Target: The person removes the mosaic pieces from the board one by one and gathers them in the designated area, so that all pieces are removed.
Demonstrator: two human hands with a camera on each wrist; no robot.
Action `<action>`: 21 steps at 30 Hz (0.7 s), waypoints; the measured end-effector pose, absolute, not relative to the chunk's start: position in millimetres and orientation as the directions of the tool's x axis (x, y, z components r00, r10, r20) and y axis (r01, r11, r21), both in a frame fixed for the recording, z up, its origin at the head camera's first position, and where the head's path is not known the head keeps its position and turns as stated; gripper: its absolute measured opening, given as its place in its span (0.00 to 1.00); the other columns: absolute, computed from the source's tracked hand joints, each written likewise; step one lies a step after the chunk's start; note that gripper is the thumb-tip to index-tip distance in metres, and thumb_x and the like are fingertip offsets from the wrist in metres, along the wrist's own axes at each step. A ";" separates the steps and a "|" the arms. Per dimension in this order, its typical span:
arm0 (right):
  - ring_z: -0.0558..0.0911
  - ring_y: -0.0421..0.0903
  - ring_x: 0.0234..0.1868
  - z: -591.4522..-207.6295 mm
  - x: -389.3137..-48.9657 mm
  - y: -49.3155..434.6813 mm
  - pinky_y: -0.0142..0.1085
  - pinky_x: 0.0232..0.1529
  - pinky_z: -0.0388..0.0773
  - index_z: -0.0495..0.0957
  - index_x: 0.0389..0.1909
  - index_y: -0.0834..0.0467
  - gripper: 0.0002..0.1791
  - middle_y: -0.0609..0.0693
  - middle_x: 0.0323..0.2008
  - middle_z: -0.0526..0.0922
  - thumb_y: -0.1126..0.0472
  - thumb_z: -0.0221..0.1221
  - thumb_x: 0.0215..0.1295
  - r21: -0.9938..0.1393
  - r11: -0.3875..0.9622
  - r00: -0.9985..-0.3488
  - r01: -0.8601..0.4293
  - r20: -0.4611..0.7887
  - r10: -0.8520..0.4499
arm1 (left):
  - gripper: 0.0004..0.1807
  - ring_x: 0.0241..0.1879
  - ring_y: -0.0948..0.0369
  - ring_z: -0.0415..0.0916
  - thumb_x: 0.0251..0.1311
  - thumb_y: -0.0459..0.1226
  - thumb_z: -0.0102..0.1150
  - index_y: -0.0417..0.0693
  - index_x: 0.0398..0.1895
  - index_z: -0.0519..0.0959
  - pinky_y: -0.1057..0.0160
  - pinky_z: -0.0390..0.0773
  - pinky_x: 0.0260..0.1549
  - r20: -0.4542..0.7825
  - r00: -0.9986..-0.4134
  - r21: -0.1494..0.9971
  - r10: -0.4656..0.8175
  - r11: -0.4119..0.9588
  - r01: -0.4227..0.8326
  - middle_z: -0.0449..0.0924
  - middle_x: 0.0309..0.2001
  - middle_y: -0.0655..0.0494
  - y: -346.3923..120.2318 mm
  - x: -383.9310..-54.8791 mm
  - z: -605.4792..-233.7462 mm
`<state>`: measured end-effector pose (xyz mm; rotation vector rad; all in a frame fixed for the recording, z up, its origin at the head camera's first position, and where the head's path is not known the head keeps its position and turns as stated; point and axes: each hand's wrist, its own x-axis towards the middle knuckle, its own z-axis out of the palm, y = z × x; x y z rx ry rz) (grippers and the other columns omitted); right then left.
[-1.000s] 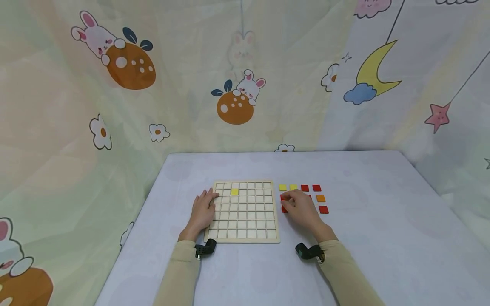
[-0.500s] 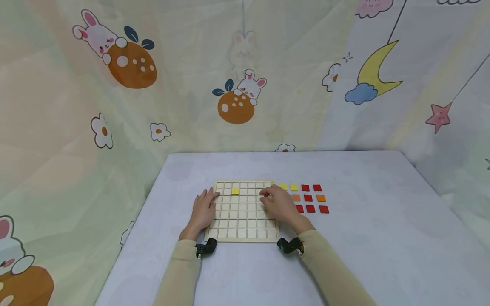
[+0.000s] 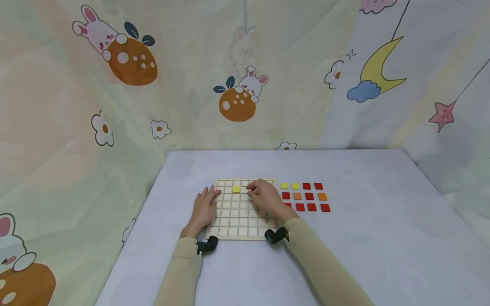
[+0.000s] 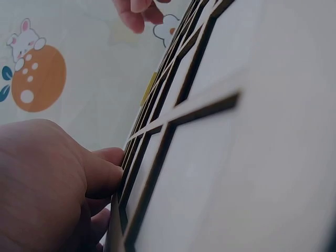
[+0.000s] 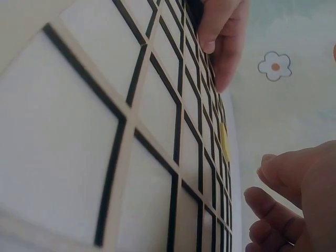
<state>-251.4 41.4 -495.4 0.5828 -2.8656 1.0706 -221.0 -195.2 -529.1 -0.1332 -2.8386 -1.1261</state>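
Observation:
A pale wooden grid board [image 3: 243, 230] lies flat on the table, with one yellow square tile [image 3: 236, 189] in its upper part. My left hand [image 3: 203, 212] rests along the board's left side, fingertips at the edge. Over the board's upper right hovers my right hand [image 3: 268, 199], its fingertips just right of the yellow tile. In the right wrist view the right hand's thumb and index finger [image 5: 270, 207] stand apart, and nothing shows between them. That view also has the yellow tile [image 5: 224, 142] low on the board ahead of the fingertips.
Right of the board, three rows of square tiles lie on the table: yellow tiles [image 3: 294, 186], several red tiles [image 3: 311, 207] and orange tiles [image 3: 297, 196]. A printed cloth [image 3: 183, 85] hangs behind the white-covered table [image 3: 367, 178].
My right hand has moved left from the loose tiles, across the board's right edge, to beside the yellow tile. My left hand stays at the board's left edge.

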 end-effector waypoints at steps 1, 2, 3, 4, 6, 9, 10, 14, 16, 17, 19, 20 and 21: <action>0.79 0.44 0.43 -495.3 -253.1 39.6 0.39 0.46 0.79 0.83 0.49 0.54 0.12 0.46 0.43 0.81 0.57 0.60 0.68 -0.628 0.692 -0.928 -0.355 0.150 -0.340 | 0.21 0.76 0.46 0.43 0.71 0.29 0.44 0.43 0.65 0.72 0.46 0.35 0.74 0.111 -0.993 0.680 0.047 0.725 0.111 0.55 0.74 0.44 -195.2 -221.3 -528.9; 0.79 0.44 0.43 -495.2 -254.6 37.7 0.39 0.46 0.79 0.83 0.49 0.54 0.12 0.46 0.43 0.81 0.57 0.60 0.68 -0.628 0.692 -0.927 -0.357 0.147 -0.345 | 0.21 0.76 0.46 0.43 0.71 0.29 0.44 0.43 0.65 0.73 0.46 0.35 0.74 0.112 -0.993 0.682 0.045 0.723 0.109 0.56 0.74 0.44 -195.2 -221.7 -528.9; 0.79 0.44 0.44 -495.3 -255.9 35.9 0.39 0.46 0.79 0.83 0.49 0.54 0.12 0.46 0.43 0.81 0.57 0.59 0.68 -0.627 0.693 -0.927 -0.357 0.143 -0.348 | 0.21 0.76 0.46 0.43 0.71 0.29 0.44 0.43 0.65 0.73 0.46 0.35 0.74 0.111 -0.993 0.682 0.044 0.723 0.108 0.55 0.74 0.44 -195.1 -222.2 -528.9; 0.79 0.44 0.44 -495.8 -257.1 34.1 0.39 0.46 0.79 0.83 0.49 0.53 0.12 0.46 0.43 0.81 0.57 0.59 0.68 -0.624 0.695 -0.927 -0.356 0.139 -0.349 | 0.21 0.76 0.46 0.43 0.71 0.30 0.44 0.43 0.65 0.73 0.46 0.35 0.74 0.111 -0.993 0.682 0.045 0.723 0.109 0.55 0.74 0.44 -195.2 -222.5 -529.2; 0.79 0.44 0.44 -497.1 -258.9 30.4 0.38 0.47 0.79 0.83 0.49 0.53 0.12 0.46 0.43 0.81 0.57 0.59 0.68 -0.621 0.700 -0.927 -0.353 0.131 -0.351 | 0.21 0.76 0.46 0.43 0.71 0.30 0.43 0.43 0.65 0.72 0.46 0.35 0.74 0.106 -0.993 0.680 0.049 0.726 0.108 0.55 0.74 0.44 -195.1 -223.0 -529.6; 0.79 0.44 0.44 -497.9 -260.4 23.9 0.38 0.46 0.80 0.83 0.50 0.53 0.12 0.47 0.44 0.81 0.58 0.59 0.68 -0.627 0.697 -0.926 -0.348 0.117 -0.358 | 0.22 0.76 0.47 0.43 0.71 0.30 0.43 0.44 0.66 0.72 0.47 0.36 0.74 0.105 -0.993 0.673 0.050 0.731 0.108 0.55 0.74 0.44 -195.2 -223.3 -529.5; 0.80 0.44 0.43 -498.2 -261.0 21.6 0.38 0.46 0.80 0.83 0.50 0.53 0.13 0.47 0.44 0.81 0.58 0.59 0.68 -0.627 0.697 -0.926 -0.348 0.114 -0.360 | 0.22 0.76 0.47 0.43 0.71 0.30 0.43 0.44 0.66 0.72 0.47 0.36 0.74 0.104 -0.993 0.675 0.049 0.730 0.107 0.55 0.74 0.44 -195.2 -223.0 -529.1; 0.79 0.44 0.42 -500.2 -264.1 11.7 0.37 0.44 0.80 0.82 0.51 0.54 0.13 0.47 0.44 0.81 0.58 0.58 0.67 -0.613 0.705 -0.924 -0.356 0.117 -0.364 | 0.21 0.76 0.47 0.43 0.71 0.30 0.43 0.44 0.65 0.72 0.47 0.36 0.74 0.105 -0.993 0.677 0.045 0.729 0.105 0.55 0.74 0.44 -195.7 -223.1 -528.5; 0.79 0.43 0.41 -501.5 -265.7 7.2 0.37 0.43 0.79 0.82 0.51 0.55 0.14 0.48 0.43 0.81 0.59 0.59 0.67 -0.602 0.713 -0.925 -0.359 0.127 -0.359 | 0.21 0.76 0.46 0.43 0.71 0.30 0.44 0.43 0.65 0.73 0.47 0.36 0.74 0.105 -0.993 0.675 0.046 0.730 0.105 0.56 0.74 0.44 -196.0 -223.2 -528.2; 0.79 0.44 0.41 -502.1 -266.2 5.1 0.37 0.43 0.79 0.82 0.51 0.56 0.14 0.48 0.42 0.80 0.59 0.59 0.66 -0.600 0.715 -0.926 -0.359 0.131 -0.355 | 0.21 0.76 0.47 0.43 0.71 0.30 0.44 0.44 0.65 0.73 0.47 0.36 0.74 0.103 -0.994 0.673 0.046 0.732 0.103 0.56 0.74 0.44 -196.1 -223.3 -528.0; 0.78 0.44 0.39 -503.4 -266.8 1.2 0.37 0.42 0.79 0.81 0.51 0.57 0.14 0.49 0.40 0.80 0.60 0.59 0.65 -0.591 0.726 -0.930 -0.352 0.131 -0.343 | 0.21 0.76 0.47 0.43 0.71 0.30 0.44 0.44 0.65 0.73 0.47 0.36 0.74 0.101 -0.994 0.673 0.044 0.733 0.101 0.56 0.74 0.45 -196.2 -223.2 -527.7; 0.78 0.44 0.39 -503.9 -266.9 -0.3 0.37 0.41 0.79 0.81 0.51 0.57 0.15 0.49 0.39 0.79 0.60 0.60 0.65 -0.589 0.730 -0.933 -0.345 0.129 -0.337 | 0.21 0.76 0.47 0.43 0.71 0.30 0.44 0.44 0.65 0.73 0.47 0.36 0.74 0.098 -0.994 0.672 0.043 0.734 0.098 0.56 0.74 0.45 -196.2 -223.0 -527.8; 0.77 0.45 0.38 -504.1 -266.7 -1.5 0.38 0.41 0.79 0.81 0.51 0.58 0.15 0.49 0.39 0.79 0.60 0.60 0.64 -0.589 0.734 -0.935 -0.338 0.126 -0.330 | 0.21 0.76 0.47 0.43 0.71 0.30 0.44 0.44 0.65 0.73 0.47 0.36 0.74 0.096 -0.995 0.674 0.042 0.733 0.096 0.56 0.74 0.45 -196.3 -222.9 -528.0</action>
